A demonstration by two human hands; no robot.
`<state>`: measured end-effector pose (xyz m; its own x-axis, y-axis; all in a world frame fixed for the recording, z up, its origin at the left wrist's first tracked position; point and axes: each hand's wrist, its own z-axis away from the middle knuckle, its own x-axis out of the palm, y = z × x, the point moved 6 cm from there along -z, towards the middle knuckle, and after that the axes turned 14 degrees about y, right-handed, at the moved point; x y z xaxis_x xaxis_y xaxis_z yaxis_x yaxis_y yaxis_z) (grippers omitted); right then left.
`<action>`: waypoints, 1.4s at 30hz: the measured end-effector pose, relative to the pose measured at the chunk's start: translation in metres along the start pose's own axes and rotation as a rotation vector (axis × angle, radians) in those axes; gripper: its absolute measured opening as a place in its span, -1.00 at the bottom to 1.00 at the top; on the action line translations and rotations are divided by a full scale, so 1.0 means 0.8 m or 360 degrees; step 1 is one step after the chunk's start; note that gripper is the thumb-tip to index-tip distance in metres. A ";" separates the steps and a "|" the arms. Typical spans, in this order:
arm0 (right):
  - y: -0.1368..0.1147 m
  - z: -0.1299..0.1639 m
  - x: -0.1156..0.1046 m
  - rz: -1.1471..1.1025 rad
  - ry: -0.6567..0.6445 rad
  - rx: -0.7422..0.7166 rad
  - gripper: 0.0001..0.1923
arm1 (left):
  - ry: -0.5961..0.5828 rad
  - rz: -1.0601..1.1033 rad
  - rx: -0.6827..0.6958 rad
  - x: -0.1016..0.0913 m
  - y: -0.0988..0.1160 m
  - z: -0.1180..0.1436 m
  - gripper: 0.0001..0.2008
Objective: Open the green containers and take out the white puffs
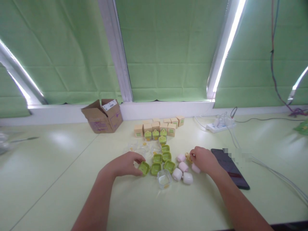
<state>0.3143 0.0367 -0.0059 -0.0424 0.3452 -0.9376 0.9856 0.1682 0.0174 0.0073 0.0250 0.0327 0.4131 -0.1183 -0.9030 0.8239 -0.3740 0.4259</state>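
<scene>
Two hands worked beside the clear box [164,179]: left fingers [137,164] pinched a green lid [144,167]; right fingers [192,154] held a yellow clip [188,156] above pink blocks [183,166].

Pale table [60,179] — green cups [161,160], cartons [158,125], phone [229,167]

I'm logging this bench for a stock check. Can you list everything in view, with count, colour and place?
green trays: about six, by the left hand
pink blocks: about five, by the right hand
clear cup: one, in front of the trays
small boxes: about nine, tan, far centre
green-lidded jars: about four, before the small boxes
carton: one, brown, open, far left
phone: one, black, right
power strip: one, white, far right
table: pale green
left hand: touching a green tray
right hand: pinching a small yellow piece
</scene>
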 end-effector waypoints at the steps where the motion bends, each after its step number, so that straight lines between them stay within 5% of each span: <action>1: 0.000 0.000 0.000 0.0007 -0.0008 0.0004 -0.70 | 0.0023 -0.0040 -0.0003 0.000 -0.004 -0.001 -0.52; 7: 0.000 -0.001 0.001 0.0021 -0.0054 0.0017 -0.68 | 0.0093 -0.0193 0.0001 0.001 -0.021 -0.007 -0.50; 18: 0.004 -0.002 -0.003 -0.0028 0.0041 0.0049 -0.67 | 0.0040 -0.0081 -0.0060 0.005 -0.010 -0.008 -0.39; 34: -0.003 -0.005 -0.025 -0.0292 0.0219 0.0087 -0.66 | 0.0628 0.0013 0.0039 -0.015 0.040 -0.025 -0.67; 42: -0.005 -0.005 -0.030 -0.0289 0.0212 0.0101 -0.67 | 0.0689 -0.0296 0.0093 -0.003 0.064 -0.074 -0.59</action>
<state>0.3103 0.0316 0.0178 -0.2370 0.4339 -0.8692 0.9680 0.1816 -0.1733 0.0715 0.0607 0.0599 0.3947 0.3450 -0.8516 0.8810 -0.4052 0.2442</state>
